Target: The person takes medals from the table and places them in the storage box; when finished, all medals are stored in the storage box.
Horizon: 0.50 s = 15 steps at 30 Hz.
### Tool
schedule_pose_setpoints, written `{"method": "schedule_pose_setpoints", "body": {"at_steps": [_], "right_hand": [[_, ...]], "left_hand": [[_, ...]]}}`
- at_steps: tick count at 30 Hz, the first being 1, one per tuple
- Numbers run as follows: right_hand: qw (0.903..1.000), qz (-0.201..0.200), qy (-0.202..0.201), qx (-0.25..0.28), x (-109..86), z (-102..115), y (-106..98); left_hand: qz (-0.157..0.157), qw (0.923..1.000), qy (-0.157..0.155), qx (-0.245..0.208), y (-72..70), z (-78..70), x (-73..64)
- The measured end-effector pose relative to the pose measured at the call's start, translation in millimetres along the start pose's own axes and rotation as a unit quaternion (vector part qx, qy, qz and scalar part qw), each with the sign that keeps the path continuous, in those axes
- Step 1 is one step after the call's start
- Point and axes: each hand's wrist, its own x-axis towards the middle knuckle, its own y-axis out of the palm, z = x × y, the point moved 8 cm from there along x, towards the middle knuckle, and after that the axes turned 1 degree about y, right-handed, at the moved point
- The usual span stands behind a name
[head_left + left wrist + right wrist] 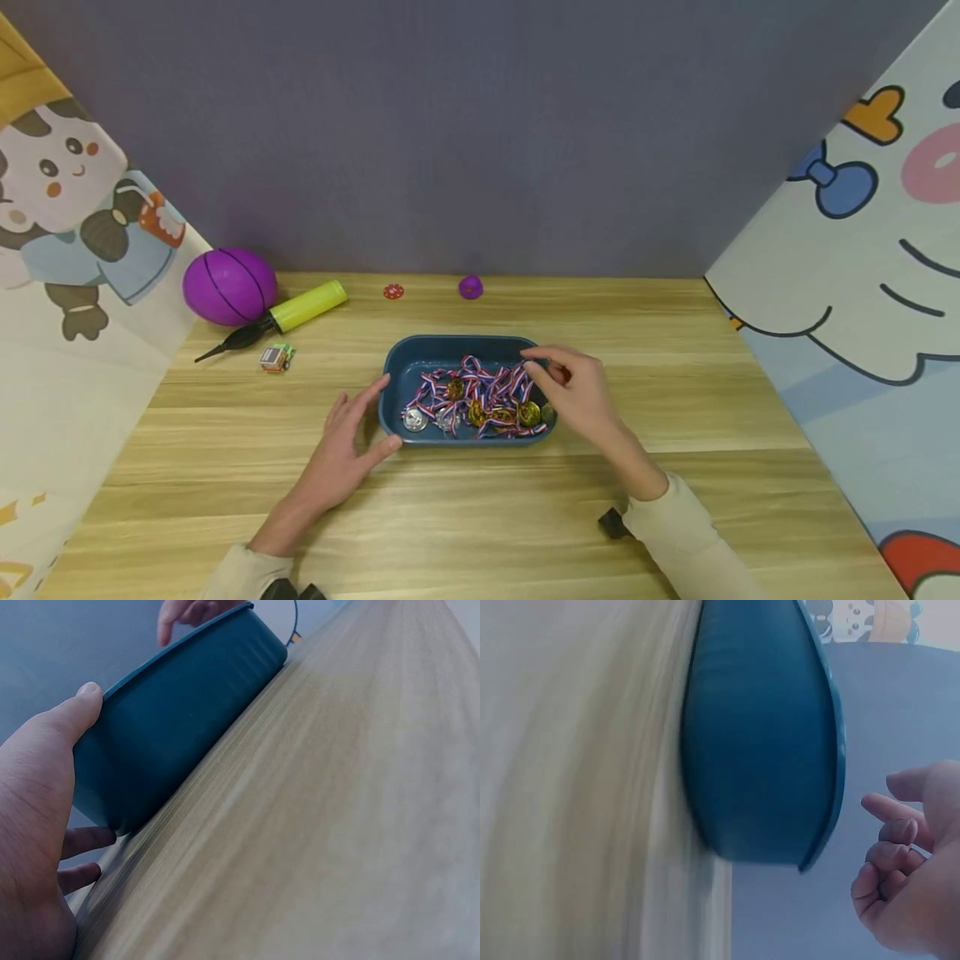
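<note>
A dark blue oblong basin (465,442) stands on the table, with several gold and silver medals (502,408) on striped red, white and blue ribbons heaped inside. My left hand (341,458) is at the basin's left end, thumb and fingers spread around the corner. In the left wrist view, the thumb of this hand (37,772) touches the basin's wall (172,720) near the rim. Above the basin's right end hovers my right hand (581,396). The right wrist view shows this hand (907,862) with thumb and index finger apart, other fingers loosely bent, and nothing held.
Toward the back left lie a purple ball (230,287), a yellow and black hand pump (307,307) and a small toy vehicle (277,357). A red chip (393,292) and a small purple object (471,287) sit near the grey back wall (480,142).
</note>
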Motion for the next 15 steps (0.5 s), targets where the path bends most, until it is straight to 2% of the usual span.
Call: {"method": "schedule_pose_setpoints", "body": {"at_steps": [3, 10, 15], "right_hand": [[0.9999, -0.010, 0.000, -0.008, -7.5, -7.7, -9.9], [0.9983, -0.045, -0.026, -0.026, -29.4, -15.4, -27.4], [0.9978, -0.055, -0.010, -0.035, -43.1, -23.4, -46.3]], "left_hand": [[-0.002, 1.0000, 0.005, -0.001, -0.3, -0.6, -0.2], [-0.018, 0.9994, 0.024, -0.018, -5.5, -3.9, 1.8], [-0.037, 0.9985, 0.014, -0.036, -12.8, -4.7, 3.3]]}}
